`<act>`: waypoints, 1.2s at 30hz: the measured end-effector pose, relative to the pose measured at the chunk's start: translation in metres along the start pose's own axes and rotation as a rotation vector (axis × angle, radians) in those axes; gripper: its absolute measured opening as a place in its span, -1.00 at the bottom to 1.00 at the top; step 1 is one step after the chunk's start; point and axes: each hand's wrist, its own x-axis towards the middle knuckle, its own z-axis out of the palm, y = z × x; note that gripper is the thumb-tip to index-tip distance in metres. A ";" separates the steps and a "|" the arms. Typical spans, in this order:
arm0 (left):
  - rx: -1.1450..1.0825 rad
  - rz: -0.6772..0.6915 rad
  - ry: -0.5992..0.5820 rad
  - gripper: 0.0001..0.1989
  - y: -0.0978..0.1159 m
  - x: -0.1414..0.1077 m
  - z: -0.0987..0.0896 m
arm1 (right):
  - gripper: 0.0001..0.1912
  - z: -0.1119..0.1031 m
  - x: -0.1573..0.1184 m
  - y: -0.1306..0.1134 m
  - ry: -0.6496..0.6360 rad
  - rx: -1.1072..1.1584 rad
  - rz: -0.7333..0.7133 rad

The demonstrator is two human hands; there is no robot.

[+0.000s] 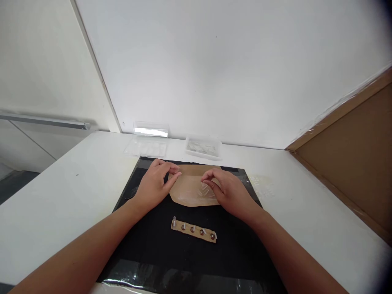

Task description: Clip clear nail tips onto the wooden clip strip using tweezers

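Observation:
My left hand (159,179) is over the left end of a tan paper sheet (183,194), thumb and forefinger pinched together; whatever they hold is too small to name. Above the sheet's right side my right hand (225,188) also has its fingertips closed. A small pile of clear slivers (204,191), looking like false nail tips, lies just below them, and I cannot make out what is in the pinch. Nearer me is a cardboard strip (197,232) with several round brownish studs bearing pale tabs. A clear nail tip (174,221) stands upright at its left end.
A black mat (171,261) lies under everything on the white table (55,196). Behind it are an opened clear plastic case (147,147) and a shallow clear box (203,148) of pale pieces. Small clear dots (260,183) lie at right. A white wall stands behind.

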 end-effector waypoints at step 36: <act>-0.002 -0.006 -0.093 -0.88 -0.005 -0.005 0.010 | -0.80 -0.019 -0.005 -0.004 -0.326 0.088 -0.064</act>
